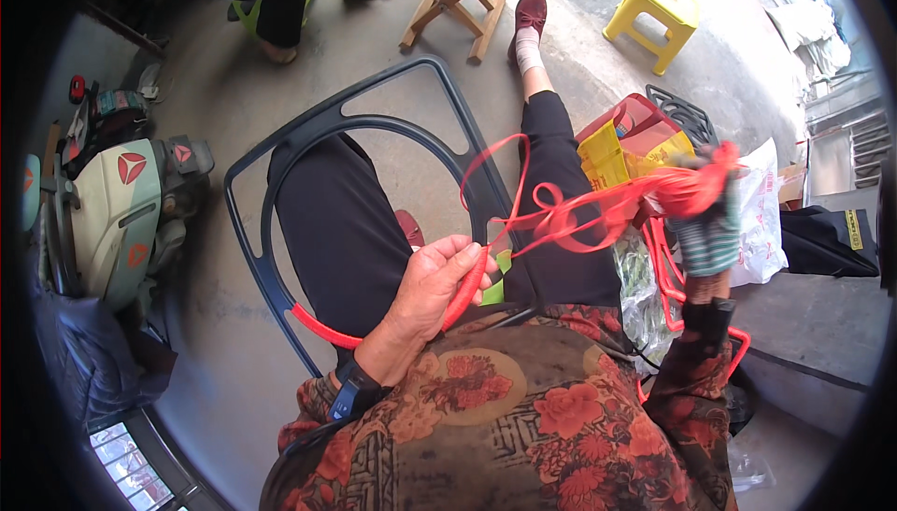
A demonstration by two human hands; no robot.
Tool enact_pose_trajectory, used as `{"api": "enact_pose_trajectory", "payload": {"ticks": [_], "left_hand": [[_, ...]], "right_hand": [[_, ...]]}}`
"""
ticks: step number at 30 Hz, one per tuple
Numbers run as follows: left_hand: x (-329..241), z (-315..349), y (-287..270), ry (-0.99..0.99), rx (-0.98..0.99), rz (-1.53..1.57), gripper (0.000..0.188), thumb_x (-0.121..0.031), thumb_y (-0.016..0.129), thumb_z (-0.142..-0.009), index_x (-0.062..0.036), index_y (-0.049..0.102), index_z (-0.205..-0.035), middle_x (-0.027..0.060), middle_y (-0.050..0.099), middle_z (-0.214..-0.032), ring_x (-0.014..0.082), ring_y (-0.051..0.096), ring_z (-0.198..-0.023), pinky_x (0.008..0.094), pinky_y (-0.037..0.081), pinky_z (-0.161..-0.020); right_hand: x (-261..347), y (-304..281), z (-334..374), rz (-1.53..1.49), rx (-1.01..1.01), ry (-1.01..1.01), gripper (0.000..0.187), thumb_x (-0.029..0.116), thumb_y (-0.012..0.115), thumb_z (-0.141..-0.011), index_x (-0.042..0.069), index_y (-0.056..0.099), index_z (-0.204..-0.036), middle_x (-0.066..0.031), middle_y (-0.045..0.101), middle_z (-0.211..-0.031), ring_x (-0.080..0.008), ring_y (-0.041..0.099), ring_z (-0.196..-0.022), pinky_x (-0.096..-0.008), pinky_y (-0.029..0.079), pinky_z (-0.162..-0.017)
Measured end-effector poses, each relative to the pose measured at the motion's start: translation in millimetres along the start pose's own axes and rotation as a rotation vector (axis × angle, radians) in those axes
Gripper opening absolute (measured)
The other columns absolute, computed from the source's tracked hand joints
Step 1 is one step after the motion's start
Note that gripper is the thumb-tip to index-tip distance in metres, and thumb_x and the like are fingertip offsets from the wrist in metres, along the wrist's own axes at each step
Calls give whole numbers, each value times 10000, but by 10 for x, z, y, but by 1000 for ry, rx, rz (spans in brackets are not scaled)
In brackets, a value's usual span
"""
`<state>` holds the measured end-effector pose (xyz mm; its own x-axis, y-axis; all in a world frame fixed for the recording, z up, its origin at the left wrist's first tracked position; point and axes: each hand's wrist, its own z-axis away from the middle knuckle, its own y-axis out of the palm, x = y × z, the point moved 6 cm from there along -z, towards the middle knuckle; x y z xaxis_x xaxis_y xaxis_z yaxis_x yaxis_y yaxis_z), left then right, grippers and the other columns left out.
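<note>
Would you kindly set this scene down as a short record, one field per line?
Left hand: bare, gripping red ribbon wrapping on the ring's near side
Right hand: in a striped knitted glove, holding a loose bundle of flat red ribbon; motion-blurred
Workpiece: dark blue-grey frame with a round inner ring, over the person's lap
Wrapping state: covers part of the ring; bare elsewhere
Beyond: yellow plastic stool, wooden folding seat

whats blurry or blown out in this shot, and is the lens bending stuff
In the head view, the right hand and the bundled red strap are blurred, while the left hand looks much crisper; also in the head view, glare washes out the floor right of the yellow stool, and fisheye distortion curves the surroundings toward a black rim.
</note>
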<state>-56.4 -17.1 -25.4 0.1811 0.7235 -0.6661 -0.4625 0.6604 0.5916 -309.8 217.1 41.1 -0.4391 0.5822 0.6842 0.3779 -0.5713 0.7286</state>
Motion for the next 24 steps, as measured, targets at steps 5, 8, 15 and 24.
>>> {"api": "enact_pose_trajectory", "payload": {"ticks": [5, 8, 15, 24], "left_hand": [[40, 3, -41, -14, -13, 44, 205, -186, 590, -981, 13, 594, -1029, 95, 669, -896, 117, 653, -717, 228, 561, -593], [46, -12, -71, 1, -3, 40, 215, -188, 601, -976, 16, 598, -1043, 92, 677, -904, 109, 659, -720, 218, 563, -597], [46, -34, -85, -4, -31, 55, 228, -181, 608, -971, 5, 570, -1097, 110, 681, -903, 132, 671, -720, 230, 566, -586], [-5, 8, -65, 36, -79, 139, 98, -129, 576, -971, -43, 552, -1015, 144, 682, -827, 177, 671, -631, 276, 568, -510]], "right_hand": [[959, -669, 129, -467, 103, 26, 481, 179, 387, -1051, -17, 275, -1475, -21, 412, -859, -94, 409, -632, -263, 417, -589], [1470, -1305, 176, -357, 29, -20, 478, 114, 389, -1037, -27, 269, -1478, -18, 420, -851, -65, 393, -602, -203, 363, -502], [2205, -2460, 445, 251, -905, -325, 354, 455, 534, -969, 128, 576, -838, -6, 598, -735, -170, 546, -683, -341, 462, -678], [1652, -1763, -12, 589, -907, -199, 264, 283, 623, -920, 45, 600, -1033, -25, 604, -822, -118, 549, -723, -276, 464, -638]]}}
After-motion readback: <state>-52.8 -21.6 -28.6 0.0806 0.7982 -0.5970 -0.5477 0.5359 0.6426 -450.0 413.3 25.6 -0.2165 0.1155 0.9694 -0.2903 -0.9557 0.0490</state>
